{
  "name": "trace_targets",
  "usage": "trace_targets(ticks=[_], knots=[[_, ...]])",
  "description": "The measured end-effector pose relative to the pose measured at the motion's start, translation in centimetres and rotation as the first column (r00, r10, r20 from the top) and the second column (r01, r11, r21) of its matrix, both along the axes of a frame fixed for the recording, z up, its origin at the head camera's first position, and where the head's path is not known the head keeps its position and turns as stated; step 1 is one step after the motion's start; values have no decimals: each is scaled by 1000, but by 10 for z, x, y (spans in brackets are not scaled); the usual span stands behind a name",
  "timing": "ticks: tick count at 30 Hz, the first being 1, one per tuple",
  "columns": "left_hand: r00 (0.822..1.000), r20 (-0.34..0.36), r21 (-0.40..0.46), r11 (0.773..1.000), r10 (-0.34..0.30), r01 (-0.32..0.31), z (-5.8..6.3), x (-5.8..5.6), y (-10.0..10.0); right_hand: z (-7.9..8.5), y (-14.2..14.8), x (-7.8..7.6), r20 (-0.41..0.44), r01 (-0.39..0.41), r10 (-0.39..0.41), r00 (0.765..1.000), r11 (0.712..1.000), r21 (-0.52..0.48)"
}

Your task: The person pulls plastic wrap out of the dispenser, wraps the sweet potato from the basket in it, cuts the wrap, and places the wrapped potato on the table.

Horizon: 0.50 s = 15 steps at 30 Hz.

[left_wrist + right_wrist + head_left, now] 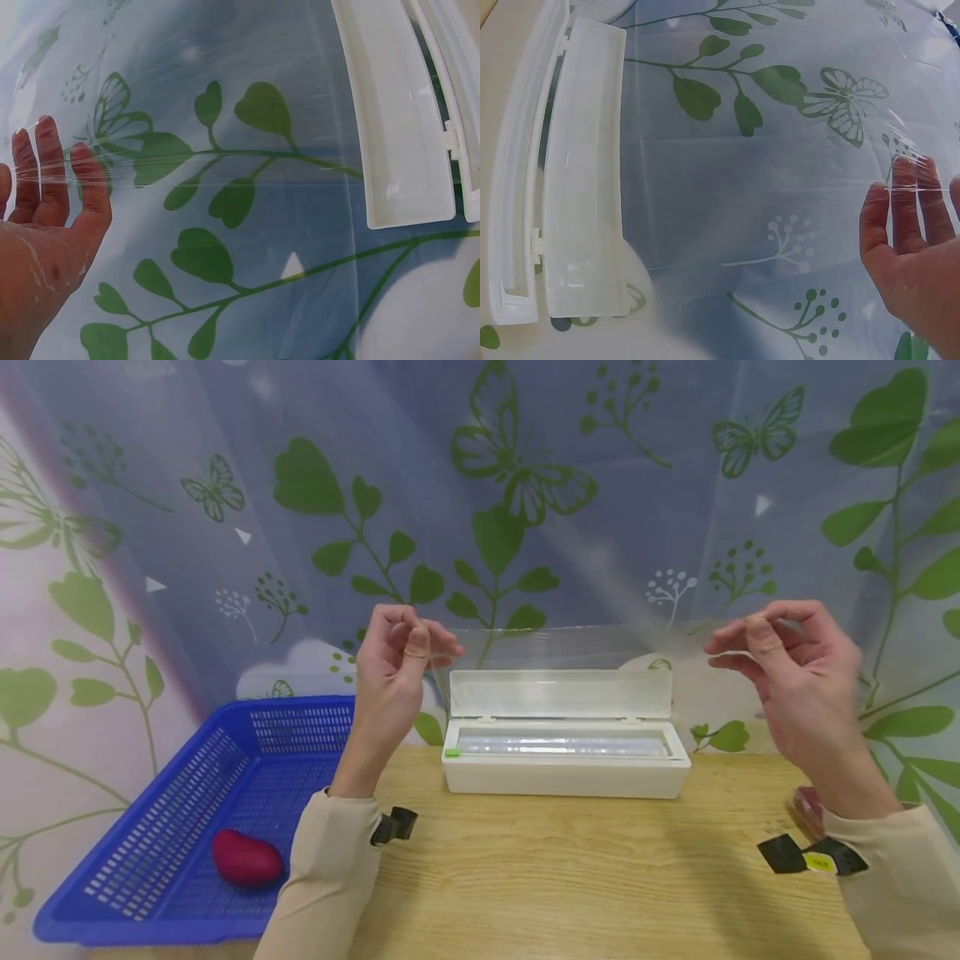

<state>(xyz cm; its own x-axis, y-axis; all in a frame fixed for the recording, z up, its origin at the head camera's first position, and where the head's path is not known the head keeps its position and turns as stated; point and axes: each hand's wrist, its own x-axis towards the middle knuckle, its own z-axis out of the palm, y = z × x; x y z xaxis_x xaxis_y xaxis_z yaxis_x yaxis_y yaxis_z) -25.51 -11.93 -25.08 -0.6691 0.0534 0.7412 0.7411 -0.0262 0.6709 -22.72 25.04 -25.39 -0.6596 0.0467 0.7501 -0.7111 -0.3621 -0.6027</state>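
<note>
Plastic film (pixel 551 645), clear and thin, stretches between the left hand (pixel 397 672) and the right hand (pixel 798 668), above the white box (pixel 566 780); each hand's fingers pinch one end. It should prove light, limp, clingy and easily torn, best held at its corners.

No readable text or numbers.

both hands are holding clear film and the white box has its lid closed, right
The lid of the white box is not closed but open, as the head view shows; the left hand and right hand are holding clear film.
</note>
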Motion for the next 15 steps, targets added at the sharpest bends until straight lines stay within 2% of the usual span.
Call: trace_targets(ticks=[5, 8, 12, 15], knots=[[1000, -10, -13, 1000, 7, -8, 0, 7, -1, -2, 1, 5, -38, -97, 95, 995, 994, -41], [1000, -14, -31, 999, 6, -7, -2, 14, -2, -5, 4, 9, -51, -103, 102, 993, 994, -21], [1000, -20, -81, 997, -21, 19, -8, 25, -4, -13, 9, 18, -50, -85, 88, 995, 995, 58], [999, 18, -119, 992, -51, 52, -17, 34, -8, -23, 15, 25, -59, -126, 135, 989, 983, 134]])
